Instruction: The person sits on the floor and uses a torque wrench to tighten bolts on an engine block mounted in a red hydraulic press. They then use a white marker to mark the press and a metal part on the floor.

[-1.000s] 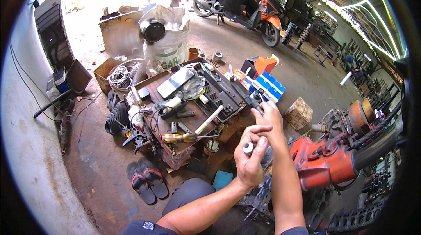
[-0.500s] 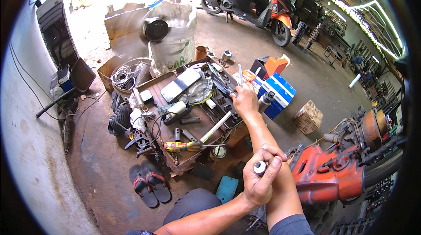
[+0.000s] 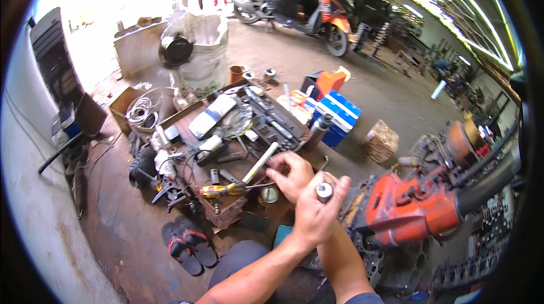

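My left hand [image 3: 316, 213] is closed round a small cylinder [image 3: 324, 191], whose pale round end with a dark centre shows beside my thumb. Most of the cylinder is hidden in the fist. Just beyond it, my right hand [image 3: 292, 175] has its fingers curved and apart, with nothing visible between them; motion blurs it slightly. The right forearm passes behind the left hand. Nearest the right fingertips are a pale stick [image 3: 260, 162] and a screwdriver with a yellow and red handle [image 3: 218, 190], both on the cluttered metal tray [image 3: 229, 212].
Sockets, a white box [image 3: 212, 116] and several tools crowd the tray. Blue-and-white boxes [image 3: 340, 114] stand behind it, a wooden block [image 3: 381, 141] to the right. Red machinery [image 3: 405, 213] lies close on my right. Sandals [image 3: 190, 244] rest at lower left; a scooter [image 3: 300, 9] stands behind.
My right hand has drawn back from the tools at the tray's far right, toward my left hand. The left hand still grips the cylinder. The whole view has shifted somewhat.
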`<state>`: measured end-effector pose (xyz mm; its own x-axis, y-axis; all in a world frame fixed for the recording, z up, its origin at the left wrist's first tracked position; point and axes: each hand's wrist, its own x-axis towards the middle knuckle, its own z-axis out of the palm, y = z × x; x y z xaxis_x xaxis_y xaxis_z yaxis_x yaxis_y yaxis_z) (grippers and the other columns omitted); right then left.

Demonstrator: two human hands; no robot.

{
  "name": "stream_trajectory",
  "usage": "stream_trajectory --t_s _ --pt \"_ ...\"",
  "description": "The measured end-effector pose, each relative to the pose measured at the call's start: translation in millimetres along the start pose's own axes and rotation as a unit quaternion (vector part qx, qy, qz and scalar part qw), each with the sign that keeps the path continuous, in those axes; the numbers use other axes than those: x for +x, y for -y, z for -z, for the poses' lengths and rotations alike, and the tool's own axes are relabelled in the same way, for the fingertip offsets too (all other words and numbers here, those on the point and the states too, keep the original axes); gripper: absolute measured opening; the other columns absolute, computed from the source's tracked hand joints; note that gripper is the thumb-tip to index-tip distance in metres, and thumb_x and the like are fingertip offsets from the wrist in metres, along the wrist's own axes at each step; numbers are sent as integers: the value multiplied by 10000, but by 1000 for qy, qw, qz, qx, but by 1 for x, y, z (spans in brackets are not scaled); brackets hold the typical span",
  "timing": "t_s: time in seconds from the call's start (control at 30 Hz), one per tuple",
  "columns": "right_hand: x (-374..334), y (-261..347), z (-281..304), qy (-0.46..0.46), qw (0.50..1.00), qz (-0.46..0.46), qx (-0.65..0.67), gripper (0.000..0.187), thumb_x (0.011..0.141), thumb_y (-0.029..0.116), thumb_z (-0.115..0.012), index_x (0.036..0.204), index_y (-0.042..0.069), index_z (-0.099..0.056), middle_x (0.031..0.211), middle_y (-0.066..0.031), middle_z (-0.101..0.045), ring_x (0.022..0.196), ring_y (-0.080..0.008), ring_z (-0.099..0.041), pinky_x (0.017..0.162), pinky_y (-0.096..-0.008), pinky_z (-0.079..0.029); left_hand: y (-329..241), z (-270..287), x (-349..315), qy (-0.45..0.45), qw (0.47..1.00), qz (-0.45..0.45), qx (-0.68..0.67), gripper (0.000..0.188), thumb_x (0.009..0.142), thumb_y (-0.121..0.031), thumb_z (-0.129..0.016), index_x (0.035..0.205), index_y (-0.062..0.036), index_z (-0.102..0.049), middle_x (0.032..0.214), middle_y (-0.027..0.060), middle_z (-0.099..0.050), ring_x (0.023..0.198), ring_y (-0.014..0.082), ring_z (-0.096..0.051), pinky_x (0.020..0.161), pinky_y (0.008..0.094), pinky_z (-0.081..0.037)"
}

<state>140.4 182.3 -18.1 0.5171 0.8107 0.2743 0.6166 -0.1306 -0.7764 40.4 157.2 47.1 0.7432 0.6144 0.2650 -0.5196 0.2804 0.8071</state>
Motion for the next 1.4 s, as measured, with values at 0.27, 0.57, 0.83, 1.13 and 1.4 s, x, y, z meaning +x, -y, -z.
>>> stream_trajectory --t_s 0.27,0.57,0.83,1.13,1.4 --pt "-194 27 119 -222 962 -67 -143 458 781 192 -824 1157 29 -619 1128 -146 -641 925 -281 -662 787 -384 -547 3 -13 -29 192 883 -52 425 228 883 -129 -701 1008 39 -613 850 192 -618 802 348 -620 784 426 -496" --pt "-294 57 136 -138 939 73 -305 374 729 68 -796 1081 16 -682 1064 -127 -629 1002 -323 -615 880 -410 -505 16 -47 -96 405 797 73 442 631 843 -137 -650 1392 60 -406 967 314 -692 973 476 -669 868 492 -530" --pt "-355 47 122 -142 953 -16 -267 291 786 106 -755 1038 21 -637 1002 -138 -597 912 -353 -616 795 -453 -518 18 -63 -122 476 739 132 459 662 819 -236 -798 1354 22 -505 941 239 -728 934 367 -722 822 422 -554" --pt "-414 -6 157 -238 879 -303 -280 255 881 261 -710 1010 48 -657 982 -159 -629 902 -373 -663 757 -485 -543 -30 33 -26 177 797 -35 576 482 865 -171 -732 1279 29 -588 1026 155 -714 936 259 -673 872 363 -522" --pt "-414 -58 158 -224 847 -359 -324 269 857 259 -733 1040 72 -670 1013 -143 -611 919 -369 -662 781 -495 -537 -11 223 23 102 491 -12 865 482 932 -227 -644 1339 13 -548 1367 220 -542 1267 401 -509 1071 463 -413"
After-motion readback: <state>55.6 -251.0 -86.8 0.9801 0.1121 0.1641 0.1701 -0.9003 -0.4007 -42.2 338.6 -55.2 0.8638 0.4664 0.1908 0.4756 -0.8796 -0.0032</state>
